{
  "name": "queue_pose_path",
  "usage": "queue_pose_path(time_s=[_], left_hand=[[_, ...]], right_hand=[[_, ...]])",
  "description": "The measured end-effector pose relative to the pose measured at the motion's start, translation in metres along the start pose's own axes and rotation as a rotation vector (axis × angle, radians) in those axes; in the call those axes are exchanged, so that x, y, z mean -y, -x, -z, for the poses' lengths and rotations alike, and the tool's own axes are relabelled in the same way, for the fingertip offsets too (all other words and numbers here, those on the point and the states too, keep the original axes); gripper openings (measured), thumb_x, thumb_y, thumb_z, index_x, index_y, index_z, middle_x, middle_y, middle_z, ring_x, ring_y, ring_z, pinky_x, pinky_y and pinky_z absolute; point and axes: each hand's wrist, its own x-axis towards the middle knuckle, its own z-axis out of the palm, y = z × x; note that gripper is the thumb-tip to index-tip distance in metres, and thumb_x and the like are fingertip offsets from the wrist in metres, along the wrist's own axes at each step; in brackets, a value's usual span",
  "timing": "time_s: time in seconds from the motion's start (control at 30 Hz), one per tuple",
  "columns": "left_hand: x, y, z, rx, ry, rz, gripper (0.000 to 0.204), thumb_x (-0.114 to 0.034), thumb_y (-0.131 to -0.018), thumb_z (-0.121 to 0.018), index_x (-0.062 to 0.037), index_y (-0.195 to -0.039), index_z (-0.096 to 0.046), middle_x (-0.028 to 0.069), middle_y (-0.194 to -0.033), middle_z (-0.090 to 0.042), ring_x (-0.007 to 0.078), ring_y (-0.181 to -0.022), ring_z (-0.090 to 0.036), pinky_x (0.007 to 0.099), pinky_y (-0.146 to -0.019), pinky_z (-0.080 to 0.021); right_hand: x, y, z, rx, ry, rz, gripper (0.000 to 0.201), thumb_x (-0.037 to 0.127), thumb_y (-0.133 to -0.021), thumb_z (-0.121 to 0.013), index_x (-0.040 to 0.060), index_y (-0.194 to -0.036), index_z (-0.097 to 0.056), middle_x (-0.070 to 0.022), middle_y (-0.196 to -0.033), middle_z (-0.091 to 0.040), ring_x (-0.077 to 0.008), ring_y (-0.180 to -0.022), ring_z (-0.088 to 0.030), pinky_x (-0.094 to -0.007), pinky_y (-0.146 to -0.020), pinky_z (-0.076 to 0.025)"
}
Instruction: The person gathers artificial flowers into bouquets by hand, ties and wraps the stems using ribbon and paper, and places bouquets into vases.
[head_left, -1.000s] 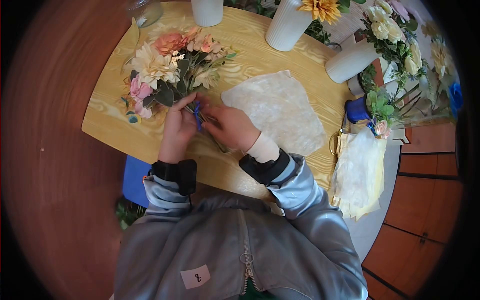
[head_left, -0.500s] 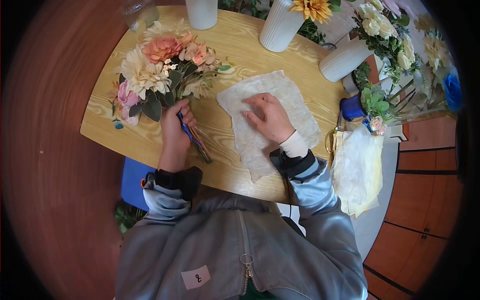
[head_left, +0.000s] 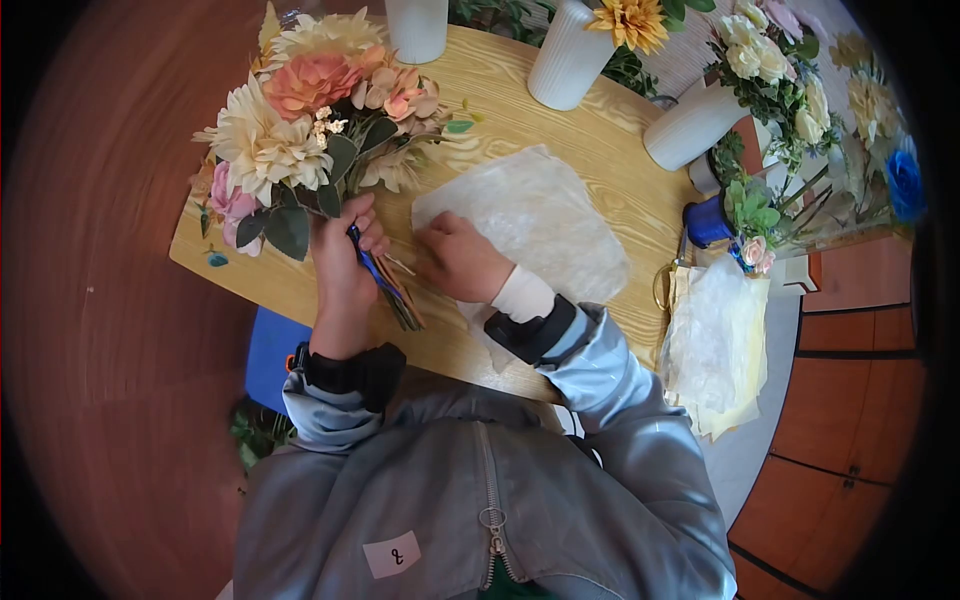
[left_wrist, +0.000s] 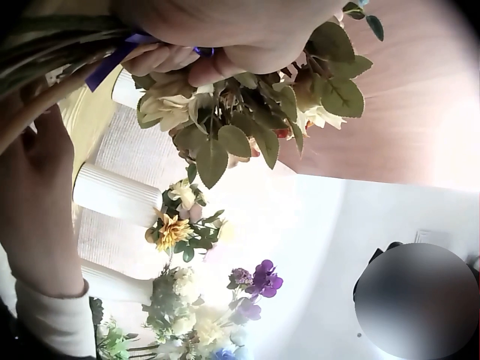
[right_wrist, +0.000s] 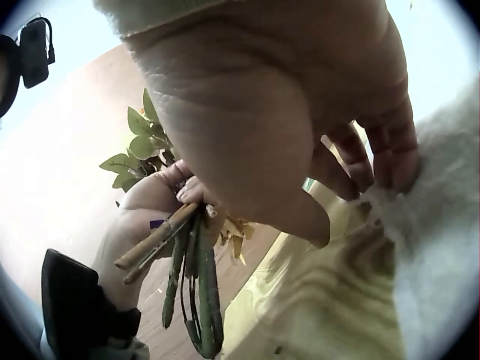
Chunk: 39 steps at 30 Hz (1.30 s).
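Bouquet [head_left: 300,130]: in the left hand [head_left: 345,262], over the left end of the table [head_left: 480,75], stems [head_left: 398,297] toward the near side.
Sheet [head_left: 545,215]: mostly on the table, right of the bouquet, its left edge at the right hand [head_left: 467,260].
Vases [head_left: 568,62]: behind the sheet (the rightmost near the table's right edge).
Scissors [head_left: 682,250]: just left of the paper stack [head_left: 715,345].

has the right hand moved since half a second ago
Yes, the right hand has moved left, away from the stacked sheets and toward the bouquet.
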Motion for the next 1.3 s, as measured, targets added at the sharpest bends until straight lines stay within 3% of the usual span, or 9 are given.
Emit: queue_pose_path(time_s=[0.17, 0.27, 0.33, 0.57, 0.73, 0.87, 1.03, 1.17, 1.3], left_hand=[[0.004, -0.009, 0.004, 0.012, 0.028, 0.04, 0.015, -0.01, -0.081, -0.046, -0.0096, -0.067, -0.04, -0.0044, -0.057, -0.034, 0.0055, -0.043, -0.03, 0.0207, -0.042, -0.027], [0.005, -0.011, 0.005, 0.0, 0.027, 0.034, 0.013, -0.011, -0.081, -0.046, -0.0092, -0.069, -0.041, -0.0047, -0.057, -0.034, 0.0053, -0.044, -0.03, 0.0206, -0.042, -0.026], [0.005, -0.011, 0.005, 0.005, 0.034, 0.03, 0.012, -0.011, -0.081, -0.046, -0.0089, -0.069, -0.042, -0.0048, -0.058, -0.034, 0.0053, -0.044, -0.03, 0.0207, -0.042, -0.026], [0.002, -0.001, 0.0, 0.033, 0.012, 0.045, 0.009, -0.011, -0.081, -0.046, -0.0079, -0.072, -0.044, -0.0045, -0.058, -0.035, 0.0054, -0.044, -0.03, 0.0207, -0.042, -0.026], [-0.004, 0.009, -0.002, 0.044, 0.005, 0.043, 0.01, -0.011, -0.081, -0.046, -0.0079, -0.072, -0.044, -0.0045, -0.058, -0.034, 0.0052, -0.044, -0.03, 0.0208, -0.041, -0.027], [0.007, -0.011, 0.001, 0.048, 0.119, 0.109, 0.011, -0.009, -0.078, -0.05, -0.0076, -0.069, -0.044, -0.004, -0.057, -0.034, 0.0057, -0.043, -0.03, 0.0209, -0.041, -0.026], [0.015, -0.004, -0.008, 0.017, 0.122, 0.134, 0.015, -0.009, -0.078, -0.049, -0.0088, -0.066, -0.041, -0.0043, -0.055, -0.035, 0.0057, -0.044, -0.031, 0.021, -0.041, -0.027], [0.043, -0.002, -0.019, -0.007, 0.141, 0.168, 0.02, -0.009, -0.077, -0.051, -0.009, -0.06, -0.04, -0.0029, -0.055, -0.035, 0.0054, -0.044, -0.034, 0.021, -0.041, -0.029], [0.066, -0.003, -0.023, 0.128, -0.009, 0.001, 0.019, -0.015, -0.08, -0.047, -0.0058, -0.064, -0.046, -0.0013, -0.057, -0.041, 0.0067, -0.047, -0.038, 0.0219, -0.041, -0.031]], right_hand=[[-0.002, -0.014, -0.006, 0.142, -0.238, 0.167, 0.033, 0.016, -0.07, -0.059, 0.0027, -0.099, -0.054, -0.0166, -0.089, -0.051, -0.0322, -0.085, -0.051, -0.0358, -0.073, -0.043], [-0.002, -0.013, 0.012, -0.028, -0.214, 0.078, 0.032, 0.018, -0.07, -0.06, 0.0043, -0.098, -0.055, -0.0143, -0.086, -0.053, -0.0311, -0.076, -0.054, -0.0362, -0.068, -0.044], [0.004, -0.013, 0.025, 0.064, -0.076, -0.148, 0.027, 0.021, -0.069, -0.06, 0.0046, -0.091, -0.056, -0.0129, -0.085, -0.054, -0.0317, -0.071, -0.055, -0.0375, -0.064, -0.045], [0.016, -0.014, -0.006, 0.233, 0.104, -0.165, 0.017, 0.02, -0.069, -0.057, 0.0051, -0.077, -0.054, -0.0171, -0.074, -0.056, -0.0328, -0.072, -0.056, -0.0418, -0.062, -0.044], [0.026, -0.019, -0.016, 0.152, -0.278, 0.12, 0.016, 0.018, -0.071, -0.055, 0.0045, -0.079, -0.054, -0.0168, -0.07, -0.057, -0.0355, -0.068, -0.055, -0.0432, -0.06, -0.043], [0.007, -0.022, 0.004, 0.288, -0.213, 0.056, 0.019, 0.013, -0.073, -0.053, 0.0036, -0.09, -0.055, -0.0165, -0.072, -0.058, -0.0294, -0.066, -0.057, -0.0355, -0.061, -0.044], [0.024, -0.007, 0.042, 0.086, -0.904, -0.296, 0.032, 0.016, -0.084, -0.048, -0.0013, -0.111, -0.048, -0.0074, -0.08, -0.059, -0.0125, -0.068, -0.053, -0.0236, -0.062, -0.044], [0.04, 0.002, 0.07, 0.085, -1.089, -0.212, 0.037, 0.018, -0.087, -0.047, -0.0038, -0.116, -0.043, -0.0101, -0.097, -0.055, -0.0142, -0.079, -0.055, -0.0237, -0.074, -0.043], [0.031, 0.013, 0.074, 0.027, -1.0, -0.255, 0.042, 0.019, -0.084, -0.052, -0.0055, -0.116, -0.04, -0.0111, -0.103, -0.052, -0.0159, -0.086, -0.056, -0.0247, -0.078, -0.043]])
